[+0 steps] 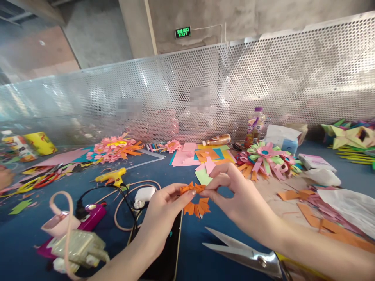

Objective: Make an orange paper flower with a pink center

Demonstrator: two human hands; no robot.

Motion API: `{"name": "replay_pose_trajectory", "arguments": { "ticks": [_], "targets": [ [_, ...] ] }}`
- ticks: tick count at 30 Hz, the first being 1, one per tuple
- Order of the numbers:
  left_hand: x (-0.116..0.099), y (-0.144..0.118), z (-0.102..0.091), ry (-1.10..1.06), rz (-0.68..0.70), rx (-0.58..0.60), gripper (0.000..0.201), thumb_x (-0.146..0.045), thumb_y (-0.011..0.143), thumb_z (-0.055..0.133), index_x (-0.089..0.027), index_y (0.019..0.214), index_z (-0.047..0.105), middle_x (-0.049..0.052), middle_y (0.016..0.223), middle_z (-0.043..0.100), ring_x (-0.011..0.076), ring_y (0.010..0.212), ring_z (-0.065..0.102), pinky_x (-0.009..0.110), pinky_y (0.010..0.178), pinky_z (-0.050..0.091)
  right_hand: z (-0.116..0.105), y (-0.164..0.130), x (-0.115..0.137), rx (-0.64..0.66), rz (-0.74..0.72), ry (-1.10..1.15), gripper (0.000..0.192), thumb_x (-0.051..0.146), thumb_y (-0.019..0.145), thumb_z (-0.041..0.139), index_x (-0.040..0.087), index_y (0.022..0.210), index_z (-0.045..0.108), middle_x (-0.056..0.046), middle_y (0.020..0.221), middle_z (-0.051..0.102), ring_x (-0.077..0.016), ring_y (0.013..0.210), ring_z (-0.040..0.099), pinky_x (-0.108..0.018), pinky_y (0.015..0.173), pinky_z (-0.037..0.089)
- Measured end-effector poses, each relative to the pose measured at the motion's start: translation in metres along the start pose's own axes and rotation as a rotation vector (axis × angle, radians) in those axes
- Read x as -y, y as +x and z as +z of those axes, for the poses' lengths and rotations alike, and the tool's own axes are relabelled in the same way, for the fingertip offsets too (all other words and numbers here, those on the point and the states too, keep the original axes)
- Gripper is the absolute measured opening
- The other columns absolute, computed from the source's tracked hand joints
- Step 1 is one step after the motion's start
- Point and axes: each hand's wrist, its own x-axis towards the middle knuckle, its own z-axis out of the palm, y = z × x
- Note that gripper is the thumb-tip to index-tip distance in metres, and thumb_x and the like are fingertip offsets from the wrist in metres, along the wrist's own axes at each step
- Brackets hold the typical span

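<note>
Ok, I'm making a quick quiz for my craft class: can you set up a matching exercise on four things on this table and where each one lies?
Things:
1. glue gun
2. scissors
3. orange paper flower
4. drink bottle

Places:
A. far side, by the mesh screen
B. between both hands' fingertips
C. near edge, under the right forearm
D. left of middle, beside the cables

Pairs: 1-D, 2-C, 3-B, 4-A

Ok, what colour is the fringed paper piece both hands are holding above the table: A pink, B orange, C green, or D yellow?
B: the left hand and right hand pinch an orange fringed paper piece between their fingertips, its cut strips fanning downward over the blue table.
</note>
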Motion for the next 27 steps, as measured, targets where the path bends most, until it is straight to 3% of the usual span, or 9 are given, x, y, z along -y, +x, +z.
{"name": "replay_pose_trajectory", "arguments": {
  "ticks": [8,12,18,22,27],
  "targets": [
    [0.0,0.0,-0.001,0.084,0.071,-0.015,0.018,-0.034,0.073,0.07,-0.021,0.086,0.07,0.001,0.087,0.072,0.0156,0.083,0.064,0.02,0.073,0.047,0.003,-0.003,-0.005,-0.01,-0.022,0.013,0.025,0.016,0.082,0.06,0.025,0.094,0.04,0.008,0.07,0.064,-0.0134,0.068,0.059,-0.029,0.065,0.041],
    [0.003,0.0,0.0,0.027,0.09,-0.013,0.017,-0.032,0.074,0.07,-0.021,0.087,0.068,0.0,0.087,0.071,0.0146,0.083,0.063,0.02,0.074,0.048,0.004,-0.004,-0.005,-0.004,-0.036,0.036,0.024,0.017,0.084,0.059,0.024,0.099,0.042,0.008,0.072,0.062,-0.0124,0.07,0.058,-0.029,0.068,0.042],
    [0.006,-0.002,-0.001,-0.05,0.128,-0.054,0.018,-0.033,0.075,0.069,-0.021,0.087,0.065,-0.001,0.085,0.068,0.0129,0.081,0.06,0.018,0.071,0.047,-0.001,-0.001,-0.001,0.16,-0.062,0.114,0.041,0.018,0.083,0.057,0.022,0.12,0.041,0.003,0.088,0.059,-0.0117,0.08,0.054,-0.028,0.074,0.042],
    [0.004,-0.004,-0.002,-0.033,0.145,-0.042,0.017,-0.034,0.076,0.068,-0.021,0.086,0.064,-0.001,0.084,0.066,0.0133,0.08,0.06,0.019,0.069,0.047,-0.004,0.0,0.001,0.202,0.003,0.036,0.034,0.017,0.078,0.06,0.022,0.111,0.05,0.002,0.096,0.056,-0.0122,0.084,0.05,-0.027,0.074,0.041],
    [0.002,-0.01,-0.001,0.027,0.178,0.021,0.015,-0.033,0.077,0.066,-0.021,0.085,0.062,0.0,0.082,0.062,0.0147,0.08,0.058,0.022,0.07,0.047,-0.004,-0.002,0.006,0.188,-0.041,0.055,0.012,0.016,0.079,0.059,0.02,0.091,0.055,0.003,0.085,0.053,-0.0112,0.077,0.048,-0.024,0.069,0.04]
  ]
}}
